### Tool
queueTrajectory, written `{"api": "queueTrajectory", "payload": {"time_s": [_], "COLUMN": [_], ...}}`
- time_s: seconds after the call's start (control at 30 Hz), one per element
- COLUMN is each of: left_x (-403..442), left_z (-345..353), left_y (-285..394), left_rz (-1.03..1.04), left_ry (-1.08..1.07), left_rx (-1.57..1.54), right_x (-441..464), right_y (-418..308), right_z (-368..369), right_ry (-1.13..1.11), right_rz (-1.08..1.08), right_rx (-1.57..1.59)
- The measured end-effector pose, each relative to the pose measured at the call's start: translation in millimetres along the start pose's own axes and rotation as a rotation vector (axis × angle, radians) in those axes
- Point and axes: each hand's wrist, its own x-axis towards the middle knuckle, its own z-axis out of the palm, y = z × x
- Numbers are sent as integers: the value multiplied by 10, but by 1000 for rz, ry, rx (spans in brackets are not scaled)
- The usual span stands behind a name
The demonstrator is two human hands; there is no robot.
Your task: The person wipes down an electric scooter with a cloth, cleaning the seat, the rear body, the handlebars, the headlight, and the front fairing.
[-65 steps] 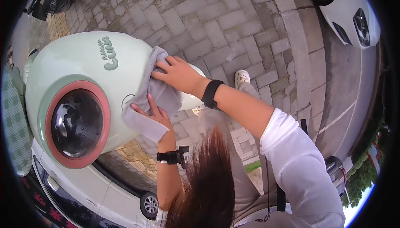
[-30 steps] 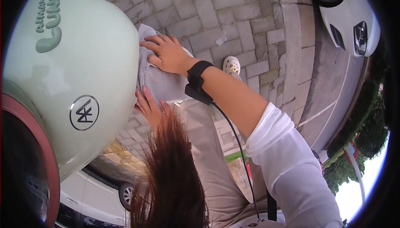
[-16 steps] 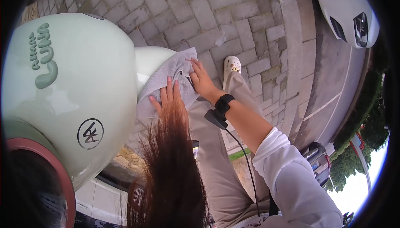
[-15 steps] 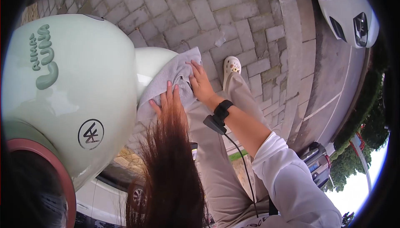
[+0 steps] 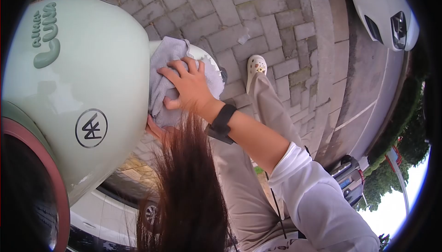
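A light grey cloth (image 5: 161,81) is draped over a smaller pale green rounded part (image 5: 198,53), beside the large glossy green body (image 5: 106,68) with raised letters and a round black emblem. Bent and spread, the fingers of my right hand (image 5: 186,84) press into the cloth from above and grip it. Below it, my left hand (image 5: 159,130) has its fingers at the cloth's lower edge, closed on it near the green body. Long dark hair (image 5: 189,192) hides most of that hand and its wrist.
A pink-rimmed dark round window (image 5: 46,160) is at lower left. Grey paving (image 5: 221,8) lies below, with my white shoe (image 5: 256,65) on it. One white car (image 5: 382,12) is at upper right, another (image 5: 101,213) at lower left. A dark cable (image 5: 276,201) hangs beside my trousers.
My right hand has moved left and up, from the cloth's right side onto its middle. The cloth has shifted and bunched. My left hand has moved left and down, nearer the large body.
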Motion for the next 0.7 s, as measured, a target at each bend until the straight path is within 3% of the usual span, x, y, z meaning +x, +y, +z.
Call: {"api": "queueTrajectory", "payload": {"time_s": [0.1,0.17,0.23,0.3,0.43,0.47,0.5,0.57,0.7], "left_x": [-73,-100,-130,-156,-162,-200,-231,-222,-230], "left_z": [24,44,60,55,-12,-69,-121,-177,-307], "left_y": [-98,-139,-190,-223,-337,-371,-397,-428,-454], "left_rz": [-50,-79,-114,-149,-215,-242,-267,-296,-367], "left_ry": [-3,-9,-15,-23,-24,-23,-23,-29,-52], "left_rx": [-108,-175,-239,-297,-411,-432,-453,-516,-620], "right_x": [-245,-489,-758,-1102,-1174,-1145,-1166,-1163,-1087], "right_y": [-68,-72,-139,6,174,234,318,549,747], "right_z": [70,203,326,735,689,645,627,557,39], "right_ry": [4,51,-66,-276,-291,-433,-439,-248,-217], "right_rz": [-24,-223,-258,-440,-580,-663,-654,-767,-683], "right_rx": [-58,-187,-197,-298,-413,-479,-469,-415,-505]}}
